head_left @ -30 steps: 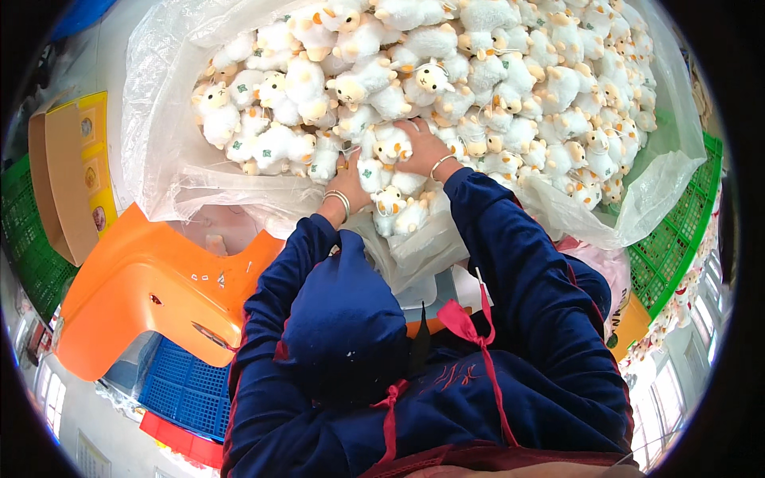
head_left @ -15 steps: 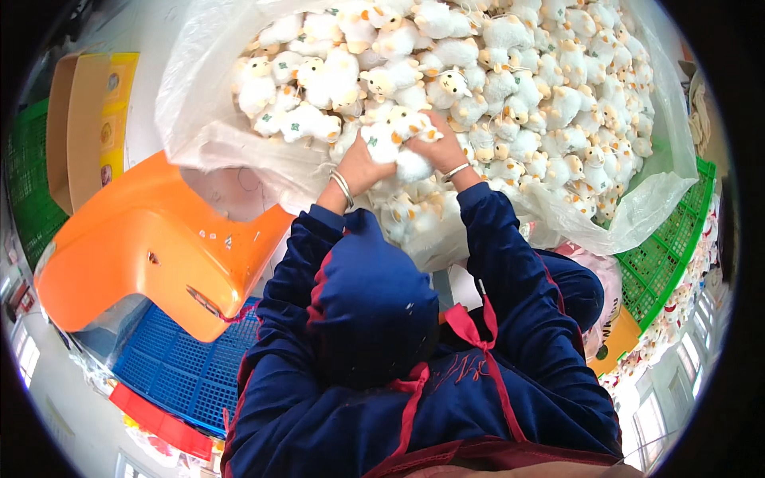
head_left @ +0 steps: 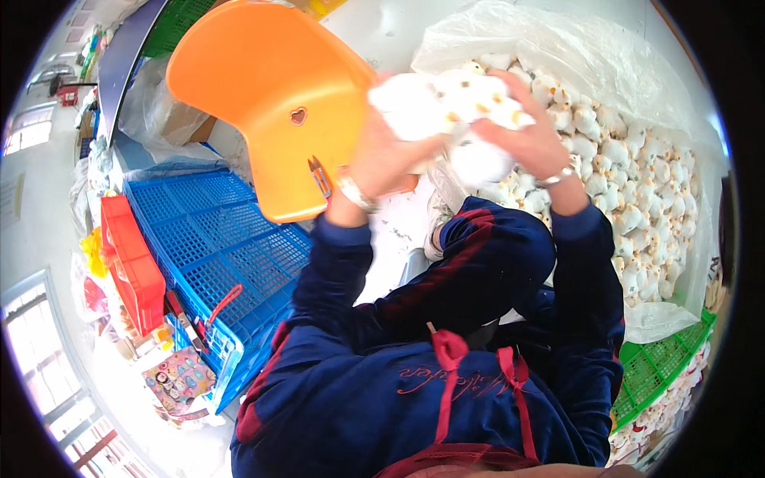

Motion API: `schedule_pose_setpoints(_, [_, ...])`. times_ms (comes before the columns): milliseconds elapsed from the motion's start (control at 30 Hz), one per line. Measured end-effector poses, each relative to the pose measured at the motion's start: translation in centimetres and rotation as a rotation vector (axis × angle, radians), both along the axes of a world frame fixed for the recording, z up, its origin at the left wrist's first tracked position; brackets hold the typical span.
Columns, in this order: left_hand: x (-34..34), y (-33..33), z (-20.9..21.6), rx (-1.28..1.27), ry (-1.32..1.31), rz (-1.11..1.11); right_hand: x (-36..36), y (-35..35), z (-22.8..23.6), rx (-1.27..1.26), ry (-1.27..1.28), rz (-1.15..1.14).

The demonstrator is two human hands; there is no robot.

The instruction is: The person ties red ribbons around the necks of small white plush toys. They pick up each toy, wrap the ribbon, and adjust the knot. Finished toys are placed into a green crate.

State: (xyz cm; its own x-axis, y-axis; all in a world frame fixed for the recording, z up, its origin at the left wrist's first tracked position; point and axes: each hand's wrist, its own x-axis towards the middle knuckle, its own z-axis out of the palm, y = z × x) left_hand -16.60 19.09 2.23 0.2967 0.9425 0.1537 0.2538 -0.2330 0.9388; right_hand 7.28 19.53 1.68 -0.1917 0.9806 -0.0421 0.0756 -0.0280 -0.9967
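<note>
Raised in front of me is a bunch of small white plush toys [head_left: 446, 99] with tan patches, overexposed and blurred, so I cannot tell how many. My left hand [head_left: 389, 151] is closed on its left side, and my right hand [head_left: 530, 135] grips it from the right. To the right, many similar plush animals [head_left: 629, 179] lie heaped in a large clear plastic bag [head_left: 518, 36]. Close to my left wrist, a pair of thread snips [head_left: 319, 177] lies on an orange plastic chair [head_left: 271, 72].
A blue mesh crate [head_left: 219, 231] is at the left, with a red plastic box [head_left: 131, 263] beside it. A patterned pouch [head_left: 179, 378] sits lower left. Green mesh crating [head_left: 657, 366] lies under the bag at right. My bent knee [head_left: 502, 247] is below my hands.
My hands have lifted the plush toys out of the bag, toward the orange chair. The view has swung left, so the bag now appears further right and the snips show.
</note>
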Motion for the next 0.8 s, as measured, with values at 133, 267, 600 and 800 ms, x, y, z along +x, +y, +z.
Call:
schedule_pose_setpoints(133, [-14.1, -0.6, -2.9, -0.08, 0.107, 0.425, -8.8, 2.7, 0.3, 0.097, -0.514, 0.218])
schedule_pose_setpoints(267, [-26.2, -1.8, -8.6, -0.16, 0.024, 0.71, -18.7, 3.5, 2.5, 0.026, -0.667, 0.409])
schedule_pose_setpoints(600, [-26.3, -2.8, -13.4, -0.127, 0.454, 0.581, -24.5, 2.9, -2.7, 0.023, -0.966, 0.511])
schedule_pose_setpoints(800, [-10.9, -1.4, -1.4, 0.091, 0.155, 0.642, -4.3, 10.7, 0.4, 0.03, -0.477, 0.297])
